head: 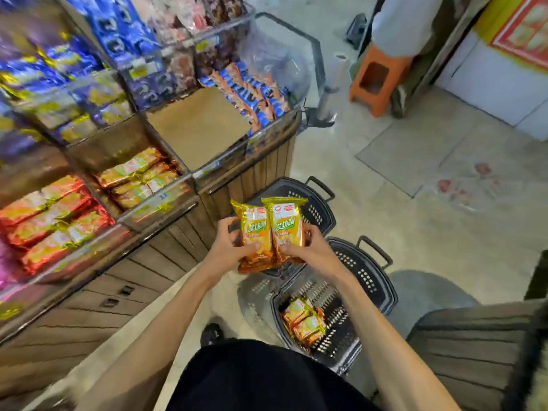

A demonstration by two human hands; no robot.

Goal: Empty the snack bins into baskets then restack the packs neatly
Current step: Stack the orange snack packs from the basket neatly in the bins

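Observation:
Two gold-and-orange snack packs sit side by side, upright, between my hands above the floor. My left hand (229, 247) grips the left pack (256, 232). My right hand (308, 250) grips the right pack (289, 226). Behind them stands a dark plastic basket (314, 209). A second dark basket (364, 274) nearer me holds several of the same packs (305, 321). On the display at left, one bin (201, 126) shows only its brown floor. The bin beside it (139, 176) holds several gold packs.
Other bins hold red packs (50, 223), blue packs (59, 84) and blue-and-orange packs (249, 90). An orange stool (376, 81) and a standing person (406, 22) are at the back right. A grey seat (474, 345) is at my right.

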